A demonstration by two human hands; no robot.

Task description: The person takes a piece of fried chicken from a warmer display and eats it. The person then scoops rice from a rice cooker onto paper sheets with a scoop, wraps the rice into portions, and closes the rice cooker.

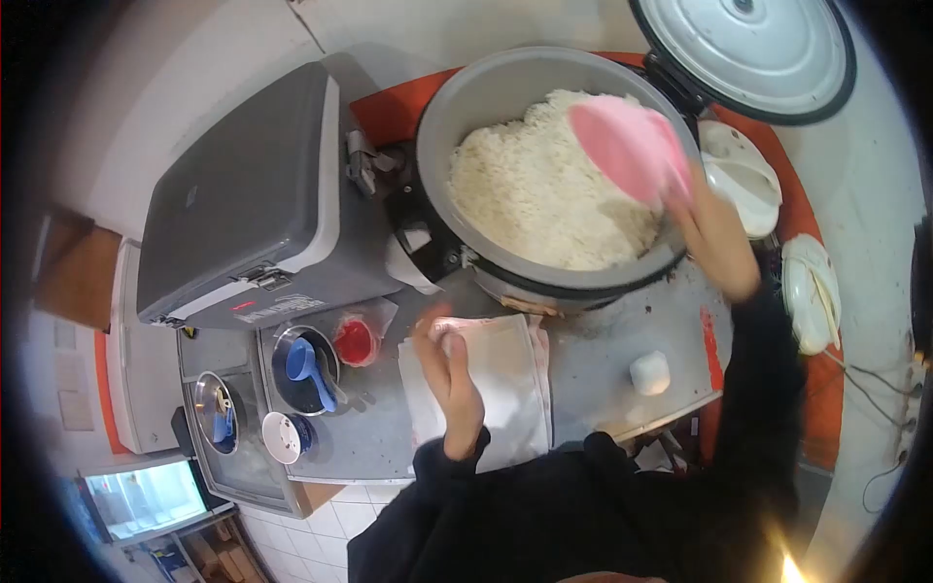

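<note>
- The right hand (719, 248), right of centre in the frame, grips the pink scoop (630, 146) at its narrow end; the motion blur hides the exact finger placement.
- The left hand (453, 389), lower centre of the frame, is unclenched with its fingers raised, and seems to hold nothing. It is over the white sheets (501, 389) — whether it touches them I cannot tell.
- The scoop is over the rice (530, 199) in the big cooker (525, 78), upper centre. It looks light, stiff and hard to break, best taken by the handle, away from the broad blade. The rice looks soft and clingy, likely to pack and stick; the sheets look thin and floppy, easiest to take by an edge.
- Nearby on the counter (612, 340): one small white lump (650, 373) right of the sheets and one red dish (356, 342) to their left.
- Farther out, lower left: two metal bowls (284, 389), one with a blue ladle (302, 360) in it, and one white tub (283, 438).
- Toward the edges: one grey box (233, 185) at upper left, one raised lid (753, 49) at upper right, and two white appliances (741, 180) down the right side — one scoop and one cooker in all.
</note>
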